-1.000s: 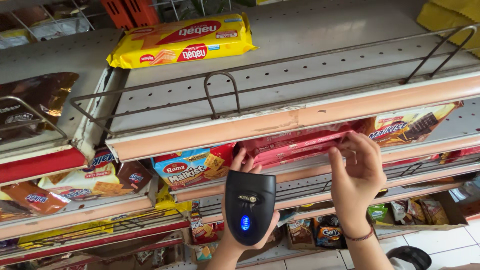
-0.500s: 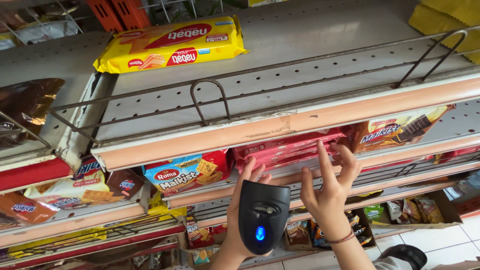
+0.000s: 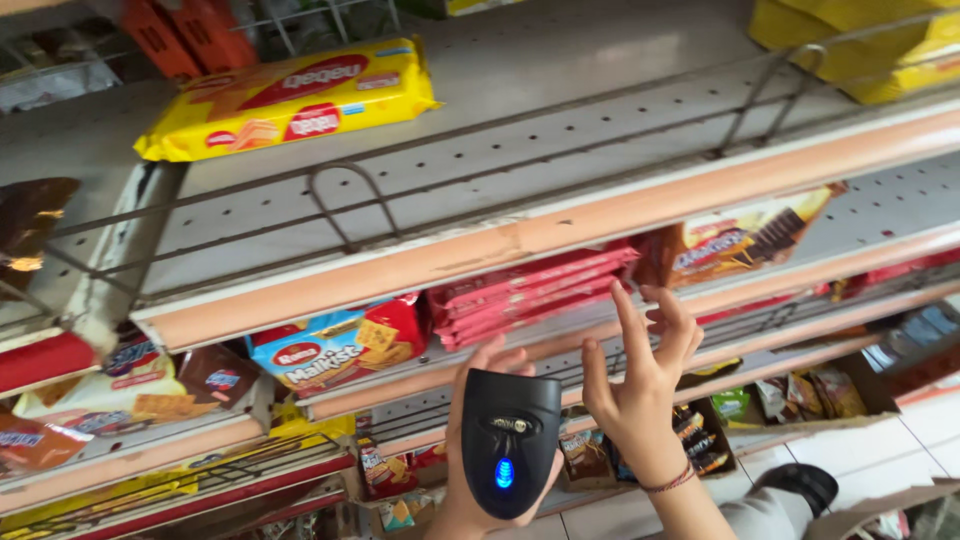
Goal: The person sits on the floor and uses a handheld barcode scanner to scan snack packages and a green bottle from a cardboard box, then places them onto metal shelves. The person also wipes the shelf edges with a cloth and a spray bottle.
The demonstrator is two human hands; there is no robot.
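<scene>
Shop aisle, tiered metal shelves (image 3: 560, 150) with perforated decks, wire dividers and faded orange price rails, seen from below at a tilt. Top deck mostly bare; one long yellow biscuit pack (image 3: 290, 98) lies flat at its back left.

Left hand (image 3: 470, 480) wraps from behind around a black handheld scanner (image 3: 510, 455), held upright at the bottom of view, a blue light glowing on its face. Grip is closed on the body.

Right hand (image 3: 640, 385) just beside the scanner, empty, fingers spread wide and raised, a thin band on the wrist. It is near but not touching a stack of red flat packets (image 3: 525, 295) on the second shelf. Left of the stack sits a blue-and-red cracker pack (image 3: 340, 345); right of it, an orange wafer pack (image 3: 740, 240).
</scene>
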